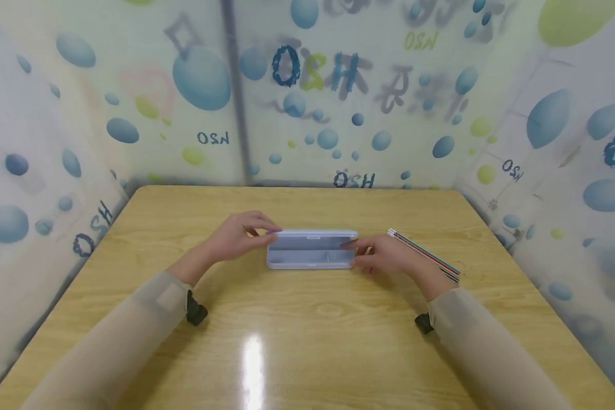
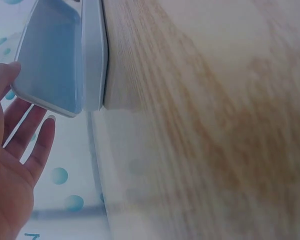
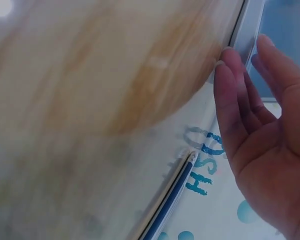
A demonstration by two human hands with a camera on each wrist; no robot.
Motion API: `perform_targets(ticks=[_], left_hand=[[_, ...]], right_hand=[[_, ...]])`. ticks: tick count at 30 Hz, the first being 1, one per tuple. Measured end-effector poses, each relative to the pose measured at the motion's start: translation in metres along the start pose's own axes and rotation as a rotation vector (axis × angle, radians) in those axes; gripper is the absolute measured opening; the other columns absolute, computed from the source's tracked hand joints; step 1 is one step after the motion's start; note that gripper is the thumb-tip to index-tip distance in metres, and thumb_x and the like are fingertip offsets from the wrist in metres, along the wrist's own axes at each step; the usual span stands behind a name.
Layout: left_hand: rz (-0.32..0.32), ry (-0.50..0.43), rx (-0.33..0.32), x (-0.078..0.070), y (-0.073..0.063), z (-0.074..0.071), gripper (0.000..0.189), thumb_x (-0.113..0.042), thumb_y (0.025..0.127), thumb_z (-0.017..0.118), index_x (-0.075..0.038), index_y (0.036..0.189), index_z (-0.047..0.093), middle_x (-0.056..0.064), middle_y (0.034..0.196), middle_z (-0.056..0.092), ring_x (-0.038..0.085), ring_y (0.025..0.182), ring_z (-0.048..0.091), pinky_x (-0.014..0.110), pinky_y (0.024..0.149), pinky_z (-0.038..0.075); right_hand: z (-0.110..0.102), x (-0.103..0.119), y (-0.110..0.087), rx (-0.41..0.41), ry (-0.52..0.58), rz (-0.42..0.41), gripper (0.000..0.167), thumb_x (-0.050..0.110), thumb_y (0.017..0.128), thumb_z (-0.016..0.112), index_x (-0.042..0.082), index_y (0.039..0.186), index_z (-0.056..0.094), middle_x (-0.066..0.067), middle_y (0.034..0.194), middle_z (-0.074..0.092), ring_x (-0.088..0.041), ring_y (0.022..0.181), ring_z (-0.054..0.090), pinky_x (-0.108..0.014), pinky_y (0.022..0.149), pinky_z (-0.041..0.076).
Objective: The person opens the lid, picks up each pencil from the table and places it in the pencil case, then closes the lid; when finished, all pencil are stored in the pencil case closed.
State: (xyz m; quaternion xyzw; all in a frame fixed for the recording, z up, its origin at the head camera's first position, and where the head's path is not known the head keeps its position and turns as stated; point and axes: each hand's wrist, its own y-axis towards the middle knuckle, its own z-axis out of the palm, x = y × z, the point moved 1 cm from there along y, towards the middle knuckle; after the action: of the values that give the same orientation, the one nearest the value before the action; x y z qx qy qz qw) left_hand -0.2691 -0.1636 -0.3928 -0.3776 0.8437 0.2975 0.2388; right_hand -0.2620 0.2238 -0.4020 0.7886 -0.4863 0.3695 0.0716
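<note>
A pale blue-white pencil case [image 1: 297,257] sits near the middle of the table with its lid [image 2: 50,60] raised along the far side. A small divider shows in its tray, towards the right. At the lid's left end, my left hand [image 1: 238,236] pinches the edge, thumb on the inner side and fingers behind. My right hand [image 1: 386,253] is at the case's right end, fingers fairly straight, fingertips against or very close to the case wall. Several pencils [image 1: 425,253] lie side by side to the right, partly behind the right forearm.
The wooden table [image 1: 318,330] reaches to patterned walls [image 1: 307,154] at the back and sides. A bright light reflection lies on its near part. Dark straps with small black blocks sit at both wrists.
</note>
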Motion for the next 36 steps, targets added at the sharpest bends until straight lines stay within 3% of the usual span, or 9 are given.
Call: perform_targets(ticks=[11, 24, 36], left_hand=[[0.017, -0.001, -0.016, -0.003, 0.002, -0.003, 0.02, -0.012, 0.099, 0.083, -0.014, 0.119, 0.086, 0.005, 0.119, 0.08, 0.016, 0.096, 0.073, 0.031, 0.078, 0.06], [0.104, 0.033, -0.13, 0.0, 0.012, -0.004, 0.019, -0.005, 0.098, 0.082, -0.011, 0.115, 0.087, 0.009, 0.112, 0.082, 0.015, 0.086, 0.07, 0.025, 0.071, 0.053], [0.015, 0.081, -0.134, 0.005, 0.03, -0.01, 0.023, -0.006, 0.104, 0.076, -0.011, 0.124, 0.084, 0.011, 0.117, 0.082, 0.021, 0.088, 0.07, 0.03, 0.076, 0.055]], right_hand=[[0.002, 0.003, 0.003, 0.002, -0.011, 0.011, 0.04, 0.024, 0.106, 0.076, 0.017, 0.145, 0.073, -0.005, 0.089, 0.073, -0.015, 0.075, 0.069, -0.031, 0.068, 0.058], [-0.002, 0.002, 0.005, 0.047, 0.033, 0.024, 0.04, 0.021, 0.107, 0.075, 0.015, 0.146, 0.071, -0.008, 0.097, 0.07, -0.017, 0.078, 0.068, -0.033, 0.07, 0.059], [-0.003, 0.001, 0.008, 0.082, 0.019, 0.022, 0.041, 0.023, 0.108, 0.073, 0.018, 0.148, 0.068, -0.009, 0.096, 0.069, -0.018, 0.079, 0.066, -0.033, 0.071, 0.059]])
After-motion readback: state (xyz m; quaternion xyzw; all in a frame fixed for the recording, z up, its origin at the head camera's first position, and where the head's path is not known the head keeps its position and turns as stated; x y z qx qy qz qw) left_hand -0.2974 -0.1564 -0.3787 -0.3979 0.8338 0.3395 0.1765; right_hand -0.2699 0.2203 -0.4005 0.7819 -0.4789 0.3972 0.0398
